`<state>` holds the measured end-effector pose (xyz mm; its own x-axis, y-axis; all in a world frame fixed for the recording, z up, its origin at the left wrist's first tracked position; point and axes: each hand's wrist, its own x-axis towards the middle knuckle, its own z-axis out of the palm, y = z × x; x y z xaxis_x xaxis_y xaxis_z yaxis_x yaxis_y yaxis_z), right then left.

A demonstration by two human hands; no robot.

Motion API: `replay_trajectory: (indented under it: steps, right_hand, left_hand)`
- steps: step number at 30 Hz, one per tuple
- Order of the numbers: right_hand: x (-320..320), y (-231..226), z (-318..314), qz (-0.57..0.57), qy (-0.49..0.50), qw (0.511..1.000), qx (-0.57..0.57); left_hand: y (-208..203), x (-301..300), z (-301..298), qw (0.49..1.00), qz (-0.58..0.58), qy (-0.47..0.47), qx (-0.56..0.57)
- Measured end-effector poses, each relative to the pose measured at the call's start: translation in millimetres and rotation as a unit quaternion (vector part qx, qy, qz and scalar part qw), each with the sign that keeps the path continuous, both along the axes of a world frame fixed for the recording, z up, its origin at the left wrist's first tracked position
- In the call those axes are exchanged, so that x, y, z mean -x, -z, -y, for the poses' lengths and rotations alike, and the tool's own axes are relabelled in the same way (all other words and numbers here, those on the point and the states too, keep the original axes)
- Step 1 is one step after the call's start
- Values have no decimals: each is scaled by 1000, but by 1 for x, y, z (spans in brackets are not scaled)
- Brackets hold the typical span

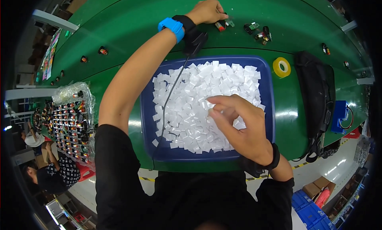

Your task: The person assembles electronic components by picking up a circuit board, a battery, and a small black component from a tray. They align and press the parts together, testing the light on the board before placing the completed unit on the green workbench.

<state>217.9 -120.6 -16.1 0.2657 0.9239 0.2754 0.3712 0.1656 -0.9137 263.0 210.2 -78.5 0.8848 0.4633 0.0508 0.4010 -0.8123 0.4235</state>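
My left hand (207, 11) reaches to the far side of the green table, its fingers closed on a small electronic part (220, 26) with a red-orange cylinder and a bit of green board. My right hand (244, 120) is over a blue tray (270, 110) filled with small white squares (187, 114). Its thumb and forefinger pinch what looks like one white square (209, 105), hard to tell from the pile behind. A blue band (172, 27) and a black strap circle my left wrist. From there a thin dark cable crosses the tray.
More small parts (260, 34) lie right of my left hand. A yellow tape roll (281, 67) and black bag (316, 92) are right of the tray. At left, many parts sit in rows on clear wrap (73, 124). Two people are at far left.
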Motion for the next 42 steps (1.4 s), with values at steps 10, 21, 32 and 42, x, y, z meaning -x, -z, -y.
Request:
replay_trajectory:
  steps: [10, 21, 32, 42]
  right_hand:
    - [-29, -15, 0, -208, 78, 959, 176]
    - [-12, -3, 5, -300, -28, 935, 186]
    - [-4, 7, 3, 28, -26, 995, 94]
    - [-17, -9, -4, 133, 74, 983, 101]
  left_hand:
    - [-92, 152, 123, 944, 146, 131, 266]
    - [-79, 228, 220, 941, 281, 86, 168]
    - [-66, 227, 216, 812, 105, -95, 567]
    - [-54, 225, 221, 862, 207, -118, 447]
